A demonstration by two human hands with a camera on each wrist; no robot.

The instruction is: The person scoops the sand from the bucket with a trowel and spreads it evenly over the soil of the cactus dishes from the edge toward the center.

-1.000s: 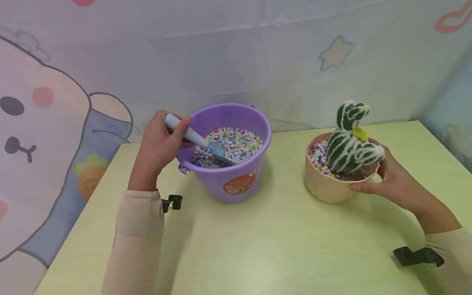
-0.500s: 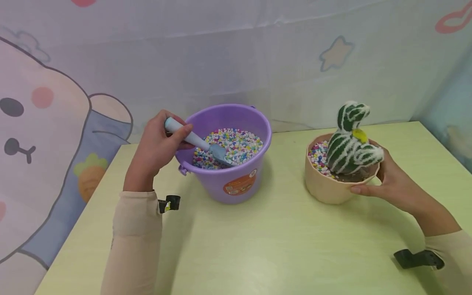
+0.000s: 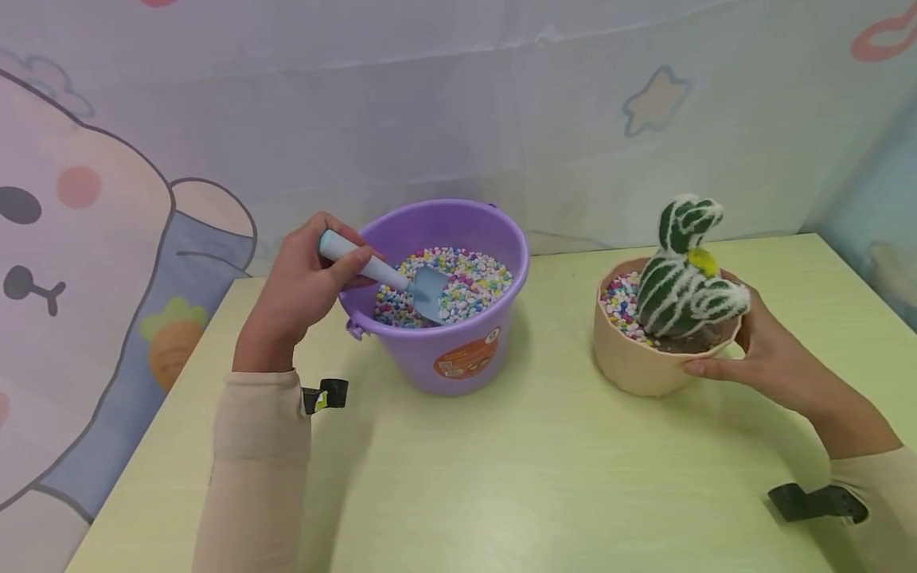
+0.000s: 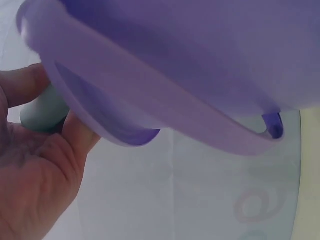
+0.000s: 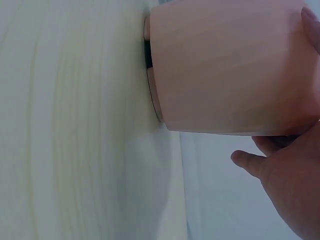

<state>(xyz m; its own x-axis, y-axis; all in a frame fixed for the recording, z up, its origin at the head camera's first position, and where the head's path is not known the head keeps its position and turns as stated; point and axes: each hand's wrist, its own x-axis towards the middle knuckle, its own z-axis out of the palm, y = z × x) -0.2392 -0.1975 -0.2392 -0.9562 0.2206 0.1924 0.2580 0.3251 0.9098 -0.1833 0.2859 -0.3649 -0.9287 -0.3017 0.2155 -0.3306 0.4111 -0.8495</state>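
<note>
My left hand (image 3: 301,278) grips the handle of a light blue toy shovel (image 3: 387,274) over the left rim of a purple bucket (image 3: 408,350). The bucket holds small multicoloured pebbles (image 3: 476,278), and the shovel's bare blade lies close over them, its flat face showing. In the left wrist view, the bucket wall and its hanging handle (image 4: 165,100) hide most of the shovel. My right hand (image 3: 777,370) holds the right side of a beige pot (image 3: 634,366), thumb at the front rim. A green-and-white toy cactus (image 3: 669,294) stands inside, with pebbles to its left and brown soil-like filling at front right.
Bucket and pot stand on a pale yellow-green table (image 3: 501,469), with a gap of bare tabletop between them. A printed cloth backdrop (image 3: 430,95) rises right behind both. Each sleeve carries a black wrist mount (image 3: 817,503).
The shovel blade has turned in the pebbles, from edge-on to showing its broad face. My left wrist has shifted slightly left. The right hand keeps its hold on the pot.
</note>
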